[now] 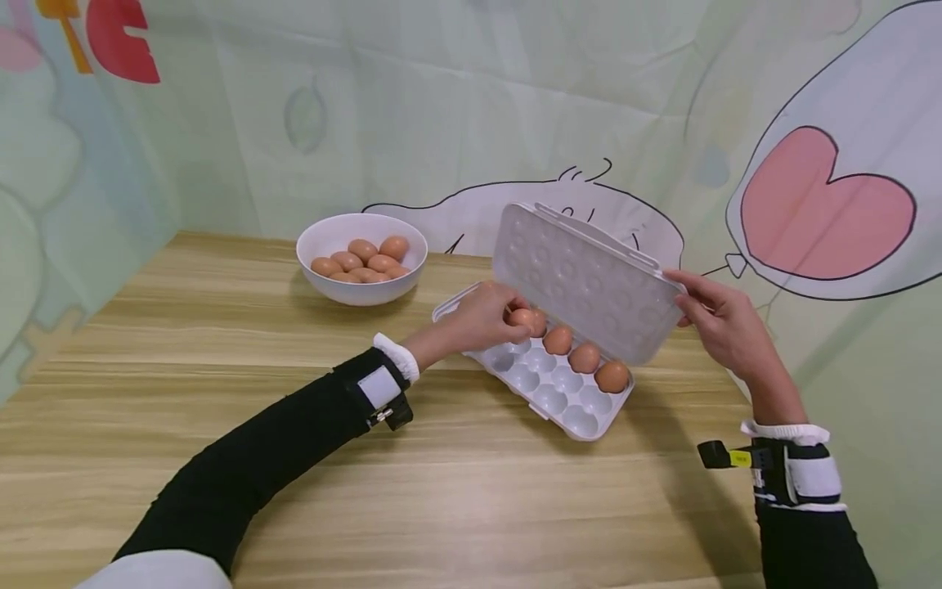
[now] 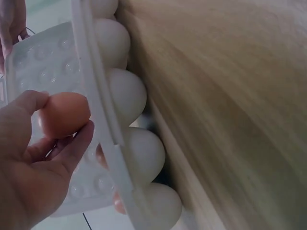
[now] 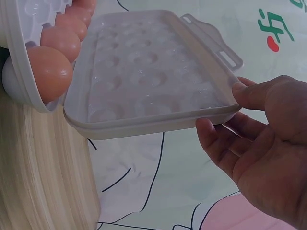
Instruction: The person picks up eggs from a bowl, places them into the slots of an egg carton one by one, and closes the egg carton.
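My left hand (image 1: 482, 319) pinches a brown egg (image 2: 64, 114) between thumb and fingertips, over the far-left part of a white plastic egg tray (image 1: 581, 421). Along the hinge side of that tray sits a row of brown eggs (image 1: 585, 357), each in its own cup, while the cups nearer me hold none. The tray's lid (image 1: 581, 274) stands raised and tilted back. At its right corner, my right hand (image 1: 724, 323) grips the lid edge, thumb on the inner side and fingers behind, as the right wrist view shows.
A white bowl (image 1: 361, 292) with several brown eggs (image 1: 363, 250) stands at the back left of the wooden table (image 1: 412, 491). Close behind the lid hangs a printed cloth backdrop (image 1: 441, 106), which also runs along both sides.
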